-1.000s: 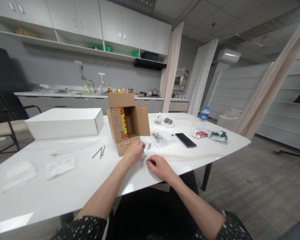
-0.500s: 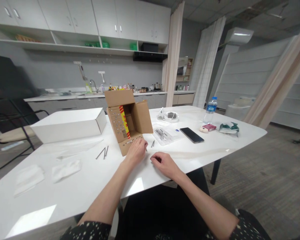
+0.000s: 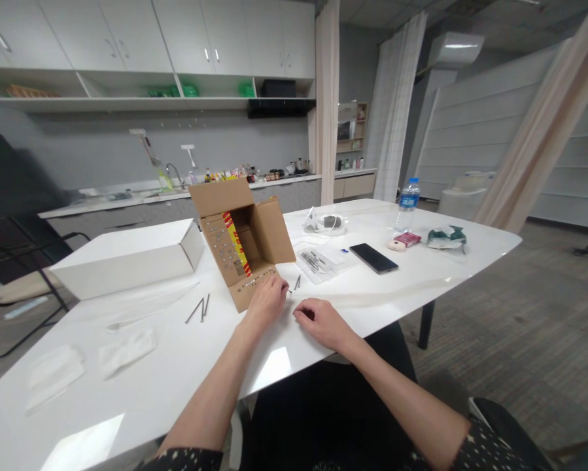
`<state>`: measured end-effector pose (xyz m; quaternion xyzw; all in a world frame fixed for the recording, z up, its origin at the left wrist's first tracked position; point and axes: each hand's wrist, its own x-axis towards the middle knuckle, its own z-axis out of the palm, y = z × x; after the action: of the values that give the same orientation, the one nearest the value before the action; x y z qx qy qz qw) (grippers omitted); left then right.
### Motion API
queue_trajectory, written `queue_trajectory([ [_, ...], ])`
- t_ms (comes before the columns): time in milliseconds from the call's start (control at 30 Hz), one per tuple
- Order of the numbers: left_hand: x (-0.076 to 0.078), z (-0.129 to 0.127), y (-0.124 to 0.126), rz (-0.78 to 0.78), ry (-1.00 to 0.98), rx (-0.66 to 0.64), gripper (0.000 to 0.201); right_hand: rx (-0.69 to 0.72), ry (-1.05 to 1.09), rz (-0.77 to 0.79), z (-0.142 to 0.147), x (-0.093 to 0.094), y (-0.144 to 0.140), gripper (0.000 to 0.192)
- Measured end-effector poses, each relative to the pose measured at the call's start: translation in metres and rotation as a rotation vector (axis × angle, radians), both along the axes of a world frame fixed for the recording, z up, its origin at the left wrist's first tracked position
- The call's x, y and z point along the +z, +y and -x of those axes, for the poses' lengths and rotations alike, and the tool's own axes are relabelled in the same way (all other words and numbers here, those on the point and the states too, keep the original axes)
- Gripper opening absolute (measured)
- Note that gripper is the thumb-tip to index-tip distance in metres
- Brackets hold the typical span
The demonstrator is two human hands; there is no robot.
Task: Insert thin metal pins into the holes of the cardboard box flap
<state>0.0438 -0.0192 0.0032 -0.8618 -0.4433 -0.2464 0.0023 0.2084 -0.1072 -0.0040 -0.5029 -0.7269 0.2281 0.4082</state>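
My left hand (image 3: 269, 299) is closed in a pinch beside the front flap of an open cardboard box (image 3: 220, 252). A thin dark tip, a small nail-like piece (image 3: 289, 292), pokes out at its fingertips. Metal heads dot the box's side, and a row of them runs along the front flap. My right hand (image 3: 326, 322) rests on the table with fingers curled and thumb against them; whatever they may hold is hidden. Two small nails (image 3: 297, 282) lie just beyond my left fingertips. Longer nails (image 3: 205, 308) lie left of the box.
Behind the nails are a clear bag of metal pieces (image 3: 318, 263) and a phone (image 3: 374, 258). A water bottle (image 3: 407, 204), a red packet (image 3: 410, 239) and a green-white pack (image 3: 445, 239) stand farther right. A white box (image 3: 127, 258) and tissues (image 3: 127, 352) occupy the left.
The camera view has shifted slightly. Both hands keep nearly the same places and stay closed; the small piece shows a little more at my left fingertips.
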Motion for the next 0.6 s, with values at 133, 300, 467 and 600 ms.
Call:
queue_trajectory([
  [133,-0.001,0.002,0.001,-0.016,-0.039,-0.023,0.016,-0.009,-0.015,-0.006,0.0,-0.001,0.0,0.017],
  [300,-0.002,0.003,0.002,-0.009,-0.072,-0.013,0.016,-0.007,-0.028,-0.019,0.001,-0.002,0.001,0.016],
  [467,-0.001,0.009,0.004,-0.058,-0.097,-0.012,0.018,-0.001,-0.044,-0.035,0.0,-0.002,0.001,0.016],
  [600,-0.001,0.012,0.006,-0.045,-0.13,-0.012,0.019,0.006,-0.04,-0.038,-0.001,-0.002,0.001,0.016],
])
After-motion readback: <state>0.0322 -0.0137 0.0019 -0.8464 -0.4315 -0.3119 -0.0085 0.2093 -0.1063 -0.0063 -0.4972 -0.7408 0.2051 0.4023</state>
